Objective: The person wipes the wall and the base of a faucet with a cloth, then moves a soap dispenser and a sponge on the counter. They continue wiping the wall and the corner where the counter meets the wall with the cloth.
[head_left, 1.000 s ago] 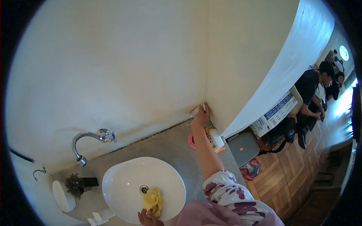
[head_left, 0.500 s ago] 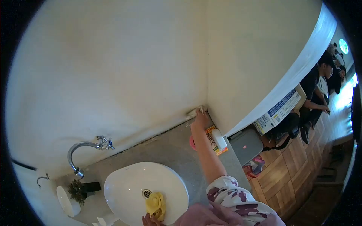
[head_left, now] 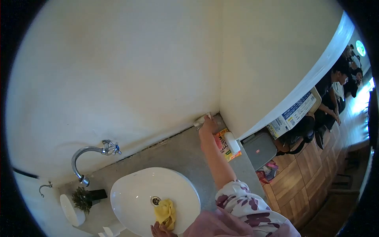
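Observation:
My right hand (head_left: 208, 126) reaches to the back corner of the grey counter (head_left: 185, 146). Its fingers are closed on a whitish cloth (head_left: 200, 120), which presses against the foot of the wall. Part of the cloth is hidden by the hand. At the bottom edge my left hand (head_left: 161, 230) is at the rim of the white oval sink (head_left: 126, 197), fingers apart and partly cut off by the frame. Just beyond its fingertips a crumpled yellow cloth (head_left: 166, 213) lies in the sink beside the drain (head_left: 156, 201).
A chrome tap (head_left: 89, 150) curves out from the wall. Left of the sink stands a dark potted plant (head_left: 83, 199). An orange printed packet (head_left: 224, 142) and a white bottle-like object (head_left: 232, 143) are beside my right forearm. Past the partition are a grey bin (head_left: 258, 150) and seated people (head_left: 331, 91).
My right hand has shifted slightly left along the wall's foot with the whitish cloth. The view has moved a little. The left hand stays by the yellow cloth.

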Tool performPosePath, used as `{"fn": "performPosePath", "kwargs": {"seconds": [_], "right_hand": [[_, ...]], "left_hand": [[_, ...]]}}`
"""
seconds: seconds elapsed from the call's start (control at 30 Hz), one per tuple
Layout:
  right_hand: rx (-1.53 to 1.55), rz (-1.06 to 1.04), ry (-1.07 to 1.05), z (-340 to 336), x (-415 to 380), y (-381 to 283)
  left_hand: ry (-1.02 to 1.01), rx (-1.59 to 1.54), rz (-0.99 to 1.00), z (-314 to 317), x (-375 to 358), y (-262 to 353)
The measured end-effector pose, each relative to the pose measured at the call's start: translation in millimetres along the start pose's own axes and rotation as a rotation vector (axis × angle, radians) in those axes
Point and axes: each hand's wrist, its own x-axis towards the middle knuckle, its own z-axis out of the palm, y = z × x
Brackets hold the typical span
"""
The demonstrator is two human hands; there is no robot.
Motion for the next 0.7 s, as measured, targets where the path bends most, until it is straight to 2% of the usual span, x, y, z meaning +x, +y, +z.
{"fn": "performPosePath", "kwargs": {"seconds": [0.03,0.1,0.13,0.17,0.2,0.23,0.3,0.33,0.37,0.4,0.43,0.47,0.5,0.53,0.7], "right_hand": [[0.002,-0.001,-0.002,-6,1,3],[-1.150,-0.185,-0.211,-11,3,-10],[-1.156,-0.192,-0.211,-18,-9,-23],[-0.534,0.013,-0.242,-24,-22,-36],[0.098,0.204,-0.255,-30,-38,-58],[0.098,0.195,-0.257,-31,-49,-79],[0.474,0.502,-0.175,-34,-67,-97],[0.467,0.511,-0.174,-36,-64,-93],[-0.339,0.102,-0.287,-42,-60,-89],[-1.121,-0.348,-0.369,-43,-52,-88],[-1.115,-0.344,-0.370,-41,-38,-72],[-1.199,-0.400,-0.288,-36,-20,-47],[-1.283,-0.460,-0.201,-35,-16,-44],[-1.285,-0.465,-0.201,-34,-10,-42],[-0.562,0.017,0.135,-29,-4,-55]], "left_hand": [[0.035,0.030,0.097,5,-15,-15],[0.037,0.026,0.062,15,-23,-25],[0.016,0.025,0.026,12,-23,-21],[0.014,0.023,0.017,5,-25,-17],[-0.056,-0.024,-0.105,-6,-7,0],[-0.122,-0.073,-0.226,-9,7,13],[-0.119,-0.036,-0.190,-11,16,21],[-0.116,0.001,-0.151,-14,18,24],[-0.126,0.008,-0.151,-18,18,27],[-0.037,0.010,-0.099,-14,21,30],[0.050,0.014,-0.047,-12,24,30],[0.052,0.016,-0.043,-7,16,19],[0.048,0.006,-0.081,-2,13,12],[0.043,-0.004,-0.125,2,8,6],[-0.005,-0.006,-0.199,-14,30,32]]}}
